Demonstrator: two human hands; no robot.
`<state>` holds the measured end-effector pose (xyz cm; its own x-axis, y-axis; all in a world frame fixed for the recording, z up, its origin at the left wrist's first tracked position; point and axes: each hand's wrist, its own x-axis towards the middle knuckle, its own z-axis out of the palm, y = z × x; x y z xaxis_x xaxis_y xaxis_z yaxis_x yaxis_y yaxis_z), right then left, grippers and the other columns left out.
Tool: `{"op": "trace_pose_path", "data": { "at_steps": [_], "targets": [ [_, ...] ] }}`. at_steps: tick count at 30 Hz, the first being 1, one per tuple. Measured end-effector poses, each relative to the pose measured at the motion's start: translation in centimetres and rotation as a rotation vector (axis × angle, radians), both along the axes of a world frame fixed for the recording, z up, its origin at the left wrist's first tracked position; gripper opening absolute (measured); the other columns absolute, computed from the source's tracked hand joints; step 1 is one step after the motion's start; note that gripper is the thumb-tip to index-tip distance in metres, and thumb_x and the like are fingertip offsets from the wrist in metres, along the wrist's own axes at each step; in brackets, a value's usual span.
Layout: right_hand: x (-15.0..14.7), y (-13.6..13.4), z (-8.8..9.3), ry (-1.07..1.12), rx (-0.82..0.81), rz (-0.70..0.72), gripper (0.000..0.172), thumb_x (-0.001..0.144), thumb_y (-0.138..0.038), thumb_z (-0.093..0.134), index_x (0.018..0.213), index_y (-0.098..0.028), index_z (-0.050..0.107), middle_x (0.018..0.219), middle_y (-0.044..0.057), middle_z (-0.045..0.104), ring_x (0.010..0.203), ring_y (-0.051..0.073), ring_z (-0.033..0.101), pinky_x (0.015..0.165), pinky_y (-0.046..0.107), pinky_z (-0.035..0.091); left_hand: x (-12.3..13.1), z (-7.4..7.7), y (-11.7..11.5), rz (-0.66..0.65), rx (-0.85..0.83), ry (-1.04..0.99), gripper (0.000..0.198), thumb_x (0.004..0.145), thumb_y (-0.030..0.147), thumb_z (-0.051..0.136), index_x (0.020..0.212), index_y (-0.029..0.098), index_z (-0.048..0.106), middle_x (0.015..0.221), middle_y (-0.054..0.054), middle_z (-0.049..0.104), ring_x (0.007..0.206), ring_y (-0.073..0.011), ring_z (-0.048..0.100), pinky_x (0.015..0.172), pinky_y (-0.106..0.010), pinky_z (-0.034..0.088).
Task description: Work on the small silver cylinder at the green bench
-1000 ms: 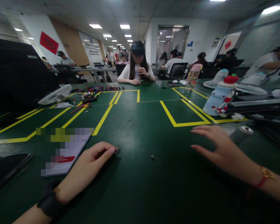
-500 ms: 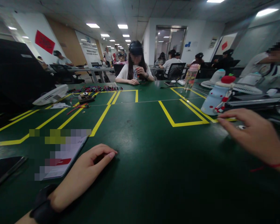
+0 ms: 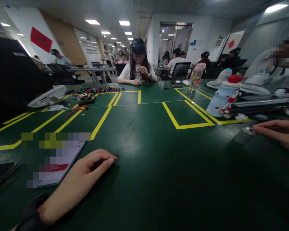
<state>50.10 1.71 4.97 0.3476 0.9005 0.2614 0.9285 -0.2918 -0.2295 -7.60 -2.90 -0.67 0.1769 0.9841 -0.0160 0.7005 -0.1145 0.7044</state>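
Observation:
My left hand rests on the green table, fingers curled in and thumb tip close to the index finger. I see nothing between them. Beside that hand lies a phone-like slab with a lit screen, partly blurred out. At the right edge, my right hand has thumb and fingertips together at the pale end of a small dark grey cylinder. The cylinder looks tilted, and its exact kind does not show. Part of the right hand is out of view.
A blue bottle with a red top stands behind my right hand, near metal rails. Farther back are a clear bottle and white fans. Loose wires lie at far left. A person sits opposite.
My right hand has drawn back to the right, and the grey cylinder, mostly hidden before, now shows at its fingertips. The view has shifted slightly; my left hand keeps its pose.

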Motion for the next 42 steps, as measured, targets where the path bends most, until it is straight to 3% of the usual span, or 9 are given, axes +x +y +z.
{"op": "trace_pose_path", "data": {
  "at_steps": [3,13,19,24,28,33,38,42],
  "targets": [
    [-1.0,-0.2,0.3,0.129,-0.136,-0.032,0.045,0.083,-0.06,0.054,0.103,-0.025,0.072,0.093,0.008,0.068,0.066,0.012,0.055,0.066,0.032,0.039,0.1,0.2,-0.1,0.008,-0.005,-0.011,0.024,0.091,0.049,0.055,0.1,0.03,0.067,0.113,0.0,0.067,0.106,-0.0231,0.061,0.095,-0.035,0.045],
    [-0.8,-0.3,0.3,0.164,-0.075,-0.005,0.04,0.08,-0.053,0.06,0.104,-0.024,0.074,0.108,0.009,0.067,0.08,0.017,0.059,0.073,0.035,0.04,0.2,0.5,-0.2,0.009,-0.01,-0.012,0.024,0.091,0.049,0.054,0.101,0.03,0.066,0.112,0.0,0.067,0.107,-0.0228,0.06,0.095,-0.034,0.044],
    [0.2,0.5,-0.8,0.162,-0.01,-0.135,0.055,0.071,-0.066,0.059,0.108,-0.027,0.072,0.108,0.008,0.066,0.083,0.023,0.058,0.075,0.038,0.04,0.1,0.4,-0.2,0.015,-0.035,-0.029,0.024,0.091,0.049,0.054,0.101,0.03,0.066,0.112,0.001,0.067,0.106,-0.0214,0.061,0.094,-0.033,0.044],
    [1.1,1.2,-1.6,0.197,-0.063,-0.098,0.058,0.064,-0.068,0.062,0.105,-0.029,0.073,0.114,0.006,0.064,0.092,0.027,0.058,0.082,0.04,0.041,-0.1,0.1,-0.2,0.011,-0.019,-0.027,0.024,0.091,0.049,0.055,0.1,0.03,0.066,0.112,0.001,0.066,0.106,-0.0221,0.06,0.094,-0.034,0.043],
    [0.9,0.9,-1.4,0.238,-0.057,-0.046,0.052,0.07,-0.062,0.062,0.11,-0.03,0.071,0.117,0.005,0.063,0.097,0.025,0.057,0.086,0.039,0.039,-0.1,0.1,-0.2,0.009,-0.024,-0.034,0.023,0.091,0.049,0.055,0.1,0.03,0.065,0.113,0.001,0.065,0.106,-0.0218,0.06,0.094,-0.033,0.043],
    [0.4,0.6,-1.1,0.204,-0.045,-0.161,0.045,0.079,-0.056,0.062,0.11,-0.026,0.072,0.11,0.01,0.066,0.094,0.023,0.058,0.08,0.04,0.037,-0.1,0.1,-0.1,0.008,-0.023,-0.042,0.022,0.091,0.049,0.055,0.1,0.032,0.065,0.112,0.002,0.065,0.107,-0.0207,0.06,0.094,-0.033,0.042],
    [0.8,0.6,-1.5,0.419,-0.008,-0.007,0.034,0.081,-0.043,0.064,0.11,-0.026,0.073,0.117,0.009,0.064,0.103,0.02,0.058,0.09,0.041,0.036,-0.3,-0.2,0.0,0.007,-0.038,-0.045,0.023,0.091,0.049,0.055,0.101,0.031,0.064,0.112,0.001,0.065,0.107,-0.0213,0.059,0.095,-0.034,0.042],
    [1.3,0.5,-1.7,0.443,0.015,0.029,0.045,0.075,-0.049,0.07,0.114,-0.028,0.07,0.116,0.01,0.064,0.103,0.021,0.059,0.087,0.044,0.037,-0.4,-0.2,-0.1,0.011,-0.042,-0.043,0.023,0.092,0.049,0.054,0.101,0.031,0.065,0.113,0.001,0.065,0.108,-0.0214,0.059,0.096,-0.035,0.042]
  ]
}}
